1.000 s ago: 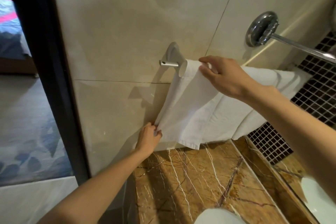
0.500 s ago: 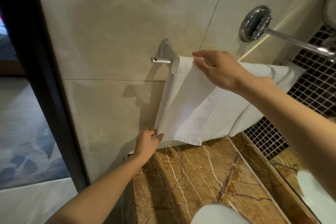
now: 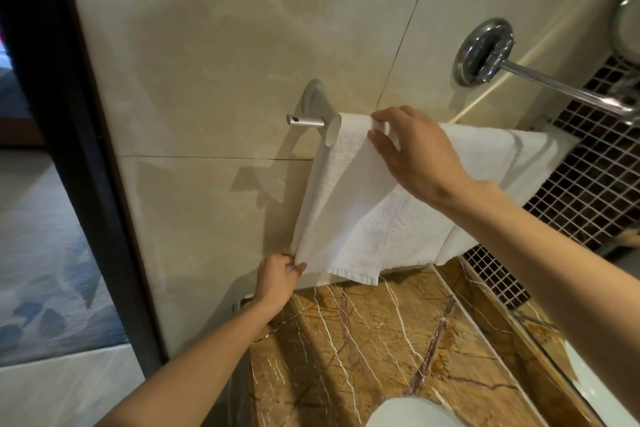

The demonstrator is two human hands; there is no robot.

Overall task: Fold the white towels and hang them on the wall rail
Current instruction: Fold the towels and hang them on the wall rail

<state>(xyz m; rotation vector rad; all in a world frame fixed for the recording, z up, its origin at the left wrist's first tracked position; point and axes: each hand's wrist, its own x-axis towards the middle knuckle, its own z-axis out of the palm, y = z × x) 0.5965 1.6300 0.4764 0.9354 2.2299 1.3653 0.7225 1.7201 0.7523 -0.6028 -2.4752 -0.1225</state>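
Head view. A white terry towel with a stitched hem band (image 3: pixel 363 211) is seen draped over a brushed-metal wall rail (image 3: pixel 304 121), which is fixed to a glossy beige tiled wall (image 3: pixel 225 45). The towel hangs against the tiles just beside the rail's left bracket, and only the rail's left end is exposed.

The left hand (image 3: pixel 277 282) is recorded at the towel's lower left corner. Its fingers and thumb are curled and the hanging edge is pinched between them.

The right hand (image 3: pixel 415 152) is placed at the top of the towel, on the rail line. Its fingertips and thumb are bent inward and the upper fold is grasped between them.

A second stretch of white towelling (image 3: pixel 502 156) is noted along the rail to the right, partly covered by the right forearm. Whether it is a separate towel cannot be told.

A round chrome wall mount with a projecting rod (image 3: pixel 483 52) is observed above and to the right of the rail. Dark mosaic tiling (image 3: pixel 588 184) is seen at the right edge, a brown veined marble surface (image 3: pixel 363 340) below the towel, and a dark door frame (image 3: pixel 69 149) at the left.
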